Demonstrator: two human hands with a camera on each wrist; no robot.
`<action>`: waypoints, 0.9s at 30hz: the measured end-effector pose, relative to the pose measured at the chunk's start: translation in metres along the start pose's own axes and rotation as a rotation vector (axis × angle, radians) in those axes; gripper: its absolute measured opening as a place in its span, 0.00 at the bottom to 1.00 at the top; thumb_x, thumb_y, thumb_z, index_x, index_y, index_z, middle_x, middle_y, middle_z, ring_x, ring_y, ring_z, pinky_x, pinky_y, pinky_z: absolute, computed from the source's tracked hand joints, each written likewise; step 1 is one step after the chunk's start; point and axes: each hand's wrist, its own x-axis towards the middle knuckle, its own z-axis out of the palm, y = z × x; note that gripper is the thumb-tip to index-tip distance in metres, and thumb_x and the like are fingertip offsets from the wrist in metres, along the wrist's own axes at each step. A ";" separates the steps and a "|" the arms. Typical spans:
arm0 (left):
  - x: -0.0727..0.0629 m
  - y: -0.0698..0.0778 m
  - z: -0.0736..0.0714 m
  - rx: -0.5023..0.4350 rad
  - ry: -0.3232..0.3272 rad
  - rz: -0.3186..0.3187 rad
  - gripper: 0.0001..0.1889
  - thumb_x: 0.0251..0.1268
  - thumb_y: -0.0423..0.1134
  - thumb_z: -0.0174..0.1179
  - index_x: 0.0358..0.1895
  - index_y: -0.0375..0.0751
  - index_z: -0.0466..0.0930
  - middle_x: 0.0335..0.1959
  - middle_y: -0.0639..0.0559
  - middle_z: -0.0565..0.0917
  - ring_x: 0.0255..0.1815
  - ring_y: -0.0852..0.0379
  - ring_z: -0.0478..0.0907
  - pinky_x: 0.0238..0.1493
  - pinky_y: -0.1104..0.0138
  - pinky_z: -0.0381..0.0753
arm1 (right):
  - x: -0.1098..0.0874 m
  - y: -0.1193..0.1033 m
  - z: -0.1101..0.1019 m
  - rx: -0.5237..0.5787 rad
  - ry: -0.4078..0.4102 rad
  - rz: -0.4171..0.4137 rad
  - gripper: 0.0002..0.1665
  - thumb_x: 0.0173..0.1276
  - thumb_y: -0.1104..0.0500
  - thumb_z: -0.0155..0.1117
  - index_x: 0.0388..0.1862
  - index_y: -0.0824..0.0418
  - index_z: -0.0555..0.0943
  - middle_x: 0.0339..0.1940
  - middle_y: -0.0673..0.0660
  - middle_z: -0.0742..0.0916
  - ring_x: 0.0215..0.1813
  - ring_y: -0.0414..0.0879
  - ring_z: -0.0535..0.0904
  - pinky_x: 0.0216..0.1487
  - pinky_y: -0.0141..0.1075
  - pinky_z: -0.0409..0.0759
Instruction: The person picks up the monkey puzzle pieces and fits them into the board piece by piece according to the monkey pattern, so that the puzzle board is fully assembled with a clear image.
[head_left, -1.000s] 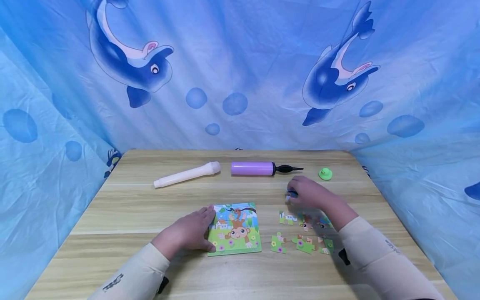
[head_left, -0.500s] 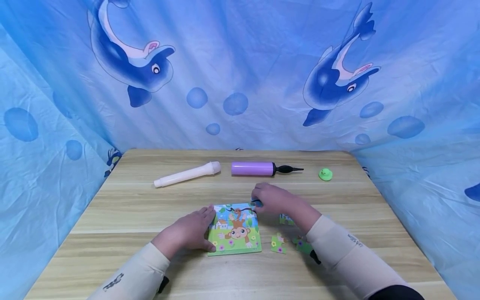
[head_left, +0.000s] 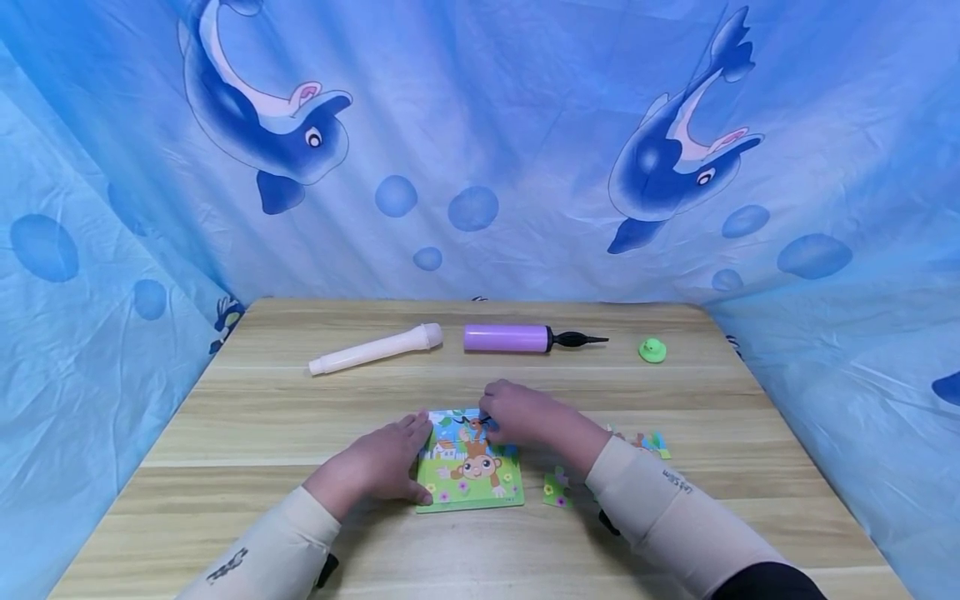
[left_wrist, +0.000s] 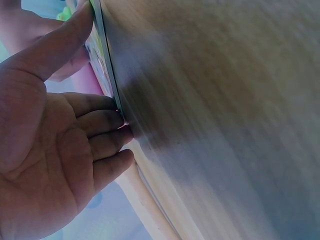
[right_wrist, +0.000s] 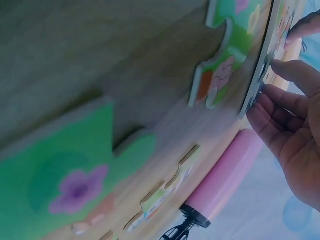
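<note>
A square monkey jigsaw board (head_left: 468, 493) lies on the table. My left hand (head_left: 382, 458) rests along its left side, fingers fairly straight and thumb near the lower left corner; in the left wrist view the fingertips touch the board's edge (left_wrist: 108, 57). My right hand (head_left: 525, 417) is over the board's upper right corner, its thumb and fingers pinching a jigsaw piece, mostly hidden by the fingers. To the right of the board lie loose pieces: a green one (head_left: 557, 489) and others (head_left: 651, 444) partly behind the right arm. Close to the right wrist camera is a piece with a purple flower (right_wrist: 75, 187).
Along the back of the table lie a white stick-like tube (head_left: 375, 348), a purple hand pump (head_left: 506, 337) with a black nozzle, and a small green duck (head_left: 652, 350). A blue dolphin-print curtain (head_left: 480, 150) hangs behind and at both sides.
My right hand has carried the piece from the right-hand loose pieces leftward to the board's upper right corner. My left hand has stayed at the board's left side.
</note>
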 end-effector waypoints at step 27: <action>-0.001 -0.001 0.000 -0.012 0.012 0.006 0.56 0.48 0.61 0.72 0.76 0.33 0.55 0.79 0.41 0.54 0.79 0.42 0.52 0.76 0.49 0.59 | -0.011 0.008 0.005 0.191 0.045 0.041 0.17 0.72 0.47 0.60 0.52 0.53 0.84 0.44 0.48 0.82 0.45 0.40 0.77 0.51 0.36 0.80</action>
